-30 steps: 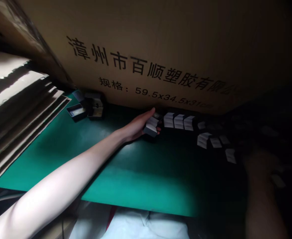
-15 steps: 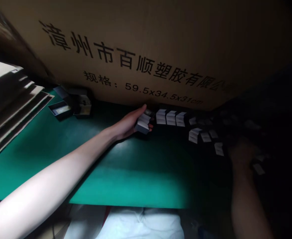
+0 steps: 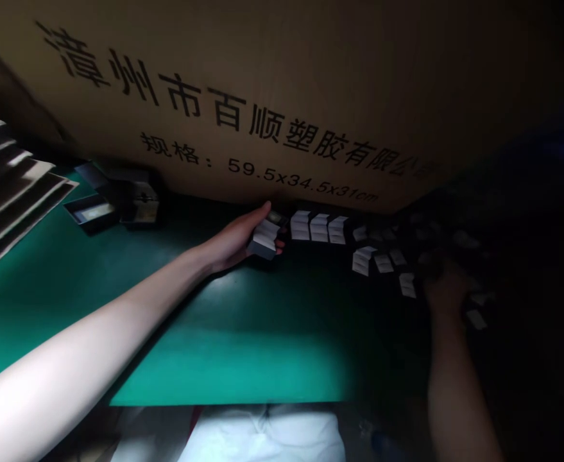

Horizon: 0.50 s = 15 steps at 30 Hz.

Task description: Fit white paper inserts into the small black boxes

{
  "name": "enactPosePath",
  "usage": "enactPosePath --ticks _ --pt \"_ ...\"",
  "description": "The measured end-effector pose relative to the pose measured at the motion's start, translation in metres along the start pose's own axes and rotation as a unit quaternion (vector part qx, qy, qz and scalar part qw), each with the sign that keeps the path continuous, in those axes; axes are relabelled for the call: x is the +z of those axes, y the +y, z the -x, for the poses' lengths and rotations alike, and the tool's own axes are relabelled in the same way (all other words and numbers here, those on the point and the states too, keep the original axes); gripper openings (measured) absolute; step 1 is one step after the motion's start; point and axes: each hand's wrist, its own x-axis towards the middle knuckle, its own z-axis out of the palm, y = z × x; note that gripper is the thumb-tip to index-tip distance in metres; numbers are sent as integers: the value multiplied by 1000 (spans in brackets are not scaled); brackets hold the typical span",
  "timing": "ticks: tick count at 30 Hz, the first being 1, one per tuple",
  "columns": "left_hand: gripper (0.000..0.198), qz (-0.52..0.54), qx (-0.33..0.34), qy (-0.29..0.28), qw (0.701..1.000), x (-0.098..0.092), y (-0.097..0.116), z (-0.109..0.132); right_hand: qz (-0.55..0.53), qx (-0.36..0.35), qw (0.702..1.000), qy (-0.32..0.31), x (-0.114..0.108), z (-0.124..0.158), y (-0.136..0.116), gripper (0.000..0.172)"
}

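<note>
My left hand (image 3: 240,240) reaches far across the green mat (image 3: 176,333) and is closed on a small stack of dark boxes with white labels (image 3: 264,237), close under the big cardboard carton (image 3: 282,96). More small labelled boxes (image 3: 319,228) stand in stacks just right of it. In deep shadow, my right hand (image 3: 445,285) rests among scattered small boxes (image 3: 382,262); its fingers are too dark to read.
A small open dark case (image 3: 89,212) and a dark boxy device (image 3: 140,199) sit at the mat's far left. Flat cardboard sheets (image 3: 12,192) are stacked at the left edge. The right side lies in darkness. White clothing (image 3: 262,436) shows below the mat.
My right hand has moved up and left toward the scattered boxes. My left hand has kept its grip on the stack. The view has shifted, sliding everything left and down.
</note>
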Motion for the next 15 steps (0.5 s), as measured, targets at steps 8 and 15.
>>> enactPosePath --ticks 8,15 --pt "43 -12 -11 6 1000 1 2 1 21 22 998 51 -2 6 -4 40" --pt "41 -15 -12 9 1000 1 3 2 74 5 997 13 -1 3 -3 50"
